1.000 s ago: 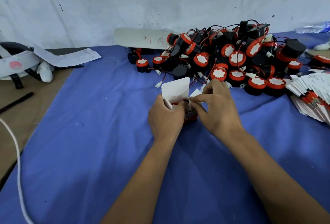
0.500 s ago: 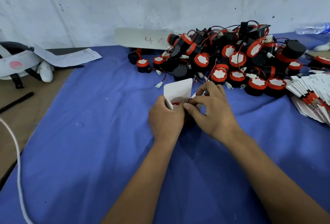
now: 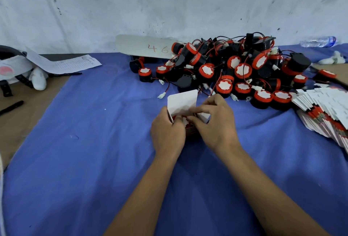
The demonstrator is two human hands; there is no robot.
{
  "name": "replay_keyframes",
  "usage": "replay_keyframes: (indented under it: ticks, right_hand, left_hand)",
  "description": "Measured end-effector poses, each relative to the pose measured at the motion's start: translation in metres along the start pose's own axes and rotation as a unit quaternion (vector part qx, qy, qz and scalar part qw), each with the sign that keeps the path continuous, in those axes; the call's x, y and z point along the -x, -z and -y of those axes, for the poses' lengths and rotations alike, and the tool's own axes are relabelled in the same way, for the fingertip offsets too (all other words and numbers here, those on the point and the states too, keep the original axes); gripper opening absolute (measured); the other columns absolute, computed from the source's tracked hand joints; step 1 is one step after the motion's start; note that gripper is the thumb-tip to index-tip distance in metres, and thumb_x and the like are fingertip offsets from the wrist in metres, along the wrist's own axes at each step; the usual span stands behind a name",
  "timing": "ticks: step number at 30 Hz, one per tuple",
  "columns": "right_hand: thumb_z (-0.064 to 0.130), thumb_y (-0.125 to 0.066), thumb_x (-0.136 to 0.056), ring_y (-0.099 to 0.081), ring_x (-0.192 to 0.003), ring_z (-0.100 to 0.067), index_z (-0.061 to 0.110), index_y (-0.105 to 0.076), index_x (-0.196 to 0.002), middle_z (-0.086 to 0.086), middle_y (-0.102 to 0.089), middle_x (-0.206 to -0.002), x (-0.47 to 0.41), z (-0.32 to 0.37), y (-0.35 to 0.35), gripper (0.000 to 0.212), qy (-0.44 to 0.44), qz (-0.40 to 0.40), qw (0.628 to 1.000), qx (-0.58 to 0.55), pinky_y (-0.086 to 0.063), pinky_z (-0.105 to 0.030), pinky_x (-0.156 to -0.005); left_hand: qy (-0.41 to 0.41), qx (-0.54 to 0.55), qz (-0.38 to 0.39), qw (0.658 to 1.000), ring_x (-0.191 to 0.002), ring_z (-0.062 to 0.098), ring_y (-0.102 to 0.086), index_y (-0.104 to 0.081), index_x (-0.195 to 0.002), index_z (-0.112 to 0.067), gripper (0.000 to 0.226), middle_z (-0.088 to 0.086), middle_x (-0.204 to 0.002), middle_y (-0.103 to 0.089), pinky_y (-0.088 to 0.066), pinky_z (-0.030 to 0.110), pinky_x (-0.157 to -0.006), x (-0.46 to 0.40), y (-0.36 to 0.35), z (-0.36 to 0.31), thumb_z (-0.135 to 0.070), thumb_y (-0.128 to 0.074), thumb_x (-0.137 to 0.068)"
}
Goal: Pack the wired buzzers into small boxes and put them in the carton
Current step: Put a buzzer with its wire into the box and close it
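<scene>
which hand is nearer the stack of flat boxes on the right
Right. The right hand lies between the left hand and the flat boxes, though still apart from them.

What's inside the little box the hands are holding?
A buzzer sits inside the small box: its red rim and white top peek out under the raised flap. The left hand and right hand cover the rest, so its wire cannot be seen.

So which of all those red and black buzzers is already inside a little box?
Only the buzzer between the two hands, tucked in the small box with its white flap up. All the others lie loose in the pile behind.
</scene>
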State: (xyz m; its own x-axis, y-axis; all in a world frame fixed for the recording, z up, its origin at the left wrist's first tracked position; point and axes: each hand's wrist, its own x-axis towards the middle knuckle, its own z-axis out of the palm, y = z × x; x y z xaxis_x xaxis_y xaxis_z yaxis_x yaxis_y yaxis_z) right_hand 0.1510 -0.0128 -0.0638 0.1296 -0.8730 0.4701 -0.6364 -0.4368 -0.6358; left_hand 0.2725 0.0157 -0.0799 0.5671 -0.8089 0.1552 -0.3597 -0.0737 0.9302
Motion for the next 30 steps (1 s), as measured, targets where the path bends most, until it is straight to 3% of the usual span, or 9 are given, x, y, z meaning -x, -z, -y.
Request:
replay_keyframes:
  ticks: [3, 8, 12, 15, 18, 21, 26, 28, 30]
  right_hand:
    - [0.031, -0.075, -0.091, -0.036, -0.108, -0.012, 0.031, -0.081, -0.105, 0.008, -0.047, -0.106, 0.000, 0.002, -0.002, 0.015, -0.002, -0.001, 0.997, 0.079, -0.039, -0.022, -0.083]
    - [0.030, -0.057, -0.102, -0.028, -0.116, -0.019, 0.020, -0.081, -0.105, 0.005, -0.046, -0.126, 0.003, 0.001, -0.004, 0.026, 0.036, 0.047, 0.983, 0.173, -0.042, -0.028, -0.095]
    - [0.017, -0.067, -0.094, -0.035, -0.103, -0.014, 0.023, -0.080, -0.106, 0.008, -0.060, -0.105, -0.002, 0.003, 0.004, 0.018, 0.043, 0.026, 0.991, 0.123, -0.038, -0.022, -0.085]
    - [0.017, -0.072, -0.090, -0.049, -0.106, -0.017, 0.021, -0.077, -0.112, 0.005, -0.072, -0.104, -0.001, 0.006, 0.006, 0.023, 0.011, 0.009, 0.994, 0.108, -0.046, -0.033, -0.091]
    - [0.017, -0.062, -0.096, -0.054, -0.105, -0.019, 0.027, -0.076, -0.112, 0.002, -0.073, -0.099, 0.004, 0.013, 0.003, 0.023, 0.012, 0.014, 0.989, 0.147, -0.044, -0.037, -0.095]
    - [0.013, -0.050, -0.096, -0.055, -0.100, -0.016, 0.033, -0.069, -0.113, 0.008, -0.071, -0.098, 0.005, 0.014, -0.001, 0.032, 0.065, 0.087, 0.964, 0.241, -0.037, -0.031, -0.093]
    - [0.024, -0.037, -0.106, -0.059, -0.115, -0.017, 0.033, -0.054, -0.135, 0.010, -0.070, -0.118, 0.006, 0.001, 0.010, 0.036, 0.083, 0.183, 0.956, 0.213, -0.019, -0.042, -0.122]
    - [0.029, -0.033, -0.108, -0.061, -0.116, -0.019, 0.030, -0.050, -0.139, 0.006, -0.071, -0.121, 0.004, 0.000, 0.012, 0.035, 0.069, 0.205, 0.956, 0.201, -0.018, -0.042, -0.123]
    - [0.030, -0.036, -0.108, -0.063, -0.112, -0.022, 0.026, -0.051, -0.138, 0.003, -0.072, -0.121, 0.003, 0.000, 0.013, 0.033, 0.071, 0.213, 0.955, 0.196, -0.028, -0.040, -0.118]
  left_hand:
    - [-0.012, -0.009, -0.001, 1.000, -0.084, 0.022, -0.062, -0.063, -0.099, -0.010, 0.011, 0.003, -0.088, -0.069, -0.053, 0.045, -0.075, 0.000, -0.001, 0.000, -0.017, -0.063, -0.090]
    - [-0.023, -0.008, -0.001, 1.000, -0.085, 0.024, -0.064, -0.064, -0.101, -0.007, 0.014, 0.007, -0.092, -0.071, -0.054, 0.045, -0.076, 0.000, -0.001, 0.001, -0.017, -0.065, -0.091]
    - [-0.021, -0.017, 0.005, 1.000, -0.084, 0.025, -0.064, -0.064, -0.100, -0.007, 0.017, 0.008, -0.091, -0.071, -0.054, 0.049, -0.077, 0.000, -0.001, -0.001, -0.020, -0.066, -0.090]
    - [-0.019, -0.014, 0.008, 1.000, -0.084, 0.021, -0.064, -0.065, -0.102, -0.011, 0.018, 0.004, -0.090, -0.071, -0.056, 0.047, -0.077, 0.003, 0.001, -0.003, -0.023, -0.066, -0.089]
    - [-0.020, -0.020, 0.013, 1.000, -0.084, 0.020, -0.065, -0.065, -0.102, -0.011, 0.020, 0.002, -0.090, -0.071, -0.056, 0.047, -0.077, 0.004, 0.002, -0.004, -0.025, -0.067, -0.088]
    - [-0.021, -0.014, 0.017, 1.000, -0.082, 0.021, -0.065, -0.065, -0.100, -0.010, 0.028, 0.001, -0.088, -0.071, -0.056, 0.048, -0.076, 0.005, 0.005, -0.006, -0.033, -0.063, -0.084]
    - [-0.021, -0.012, 0.008, 1.000, -0.079, 0.013, -0.064, -0.065, -0.095, -0.017, 0.010, -0.006, -0.083, -0.069, -0.055, 0.044, -0.074, 0.000, 0.004, -0.001, -0.023, -0.069, -0.088]
    - [-0.025, -0.014, -0.015, 0.999, -0.080, 0.011, -0.061, -0.058, -0.095, -0.016, 0.017, -0.004, -0.086, -0.065, -0.051, 0.034, -0.069, 0.000, 0.003, 0.002, -0.021, -0.072, -0.086]
    - [-0.047, -0.009, -0.069, 0.996, -0.081, 0.010, -0.056, -0.048, -0.095, -0.018, 0.031, -0.006, -0.091, -0.057, -0.041, 0.017, -0.066, 0.004, 0.001, 0.002, -0.019, -0.077, -0.082]
